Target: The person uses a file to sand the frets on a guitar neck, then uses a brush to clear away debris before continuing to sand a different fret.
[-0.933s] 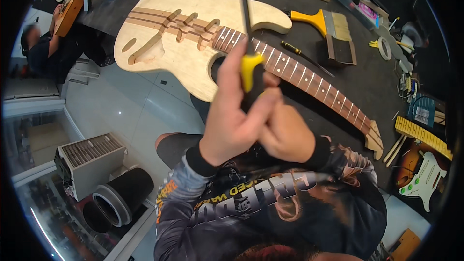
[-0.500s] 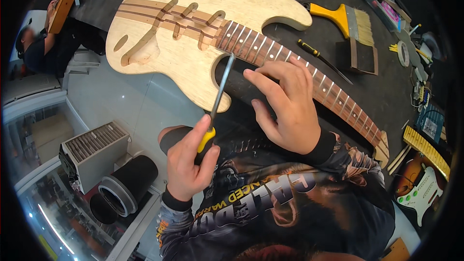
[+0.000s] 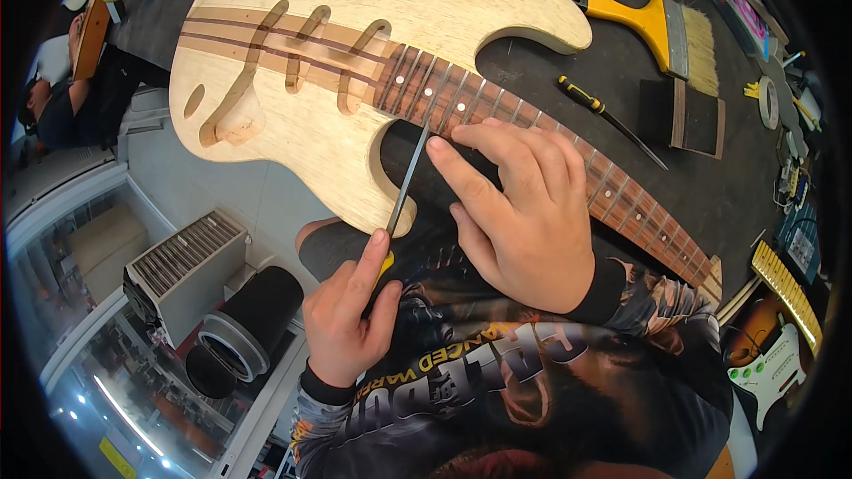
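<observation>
Guitar body (image 3: pixel 311 142): pale bare wood, brown striped band along middle, three slanted slots, one running into wider hollow, small oval opening beside it. Lies face up on dark surface (image 3: pixel 541 80), lower side jutting past edge. Neck (image 3: pixel 612 186) runs diagonally toward lower right; reddish-brown fretboard, metal frets, pale round dots. Slim grey metal tool (image 3: pixel 408 179) slants across lower cutaway, tip at neck's near edge, yellow handle mostly hidden.
</observation>
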`<state>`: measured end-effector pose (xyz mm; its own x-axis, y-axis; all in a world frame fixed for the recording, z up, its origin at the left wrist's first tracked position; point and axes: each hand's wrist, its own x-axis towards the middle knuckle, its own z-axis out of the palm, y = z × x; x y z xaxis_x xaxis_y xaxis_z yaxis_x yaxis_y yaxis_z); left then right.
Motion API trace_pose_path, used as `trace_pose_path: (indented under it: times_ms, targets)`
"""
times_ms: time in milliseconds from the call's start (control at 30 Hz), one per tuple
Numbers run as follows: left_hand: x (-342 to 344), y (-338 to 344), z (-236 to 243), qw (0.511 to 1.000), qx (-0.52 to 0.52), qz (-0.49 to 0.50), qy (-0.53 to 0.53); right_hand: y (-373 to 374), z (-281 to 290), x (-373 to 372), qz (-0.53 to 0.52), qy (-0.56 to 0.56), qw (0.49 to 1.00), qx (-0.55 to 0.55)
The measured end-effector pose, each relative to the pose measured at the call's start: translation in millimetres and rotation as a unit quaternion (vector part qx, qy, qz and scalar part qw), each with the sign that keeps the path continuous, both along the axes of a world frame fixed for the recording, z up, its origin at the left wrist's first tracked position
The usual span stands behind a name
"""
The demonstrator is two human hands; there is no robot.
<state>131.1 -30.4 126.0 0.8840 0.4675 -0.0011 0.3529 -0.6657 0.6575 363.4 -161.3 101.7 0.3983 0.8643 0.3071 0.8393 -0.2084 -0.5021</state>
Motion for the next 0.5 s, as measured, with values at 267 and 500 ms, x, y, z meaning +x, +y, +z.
trace_pose_path:
  times_ms: [267, 500]
  targets:
    - [1.3, -3.4, -1.7, 1.000, 0.006, 0.003, 0.023, 1.1, -7.8, -2.3, -0.015, 0.000, 1.000, -0.011]
    - [0.6, -4.9, 4.4, 0.999, 0.011, 0.011, 0.033, 1.4, -8.1, -1.7, -0.024, -0.021, 0.999, -0.019]
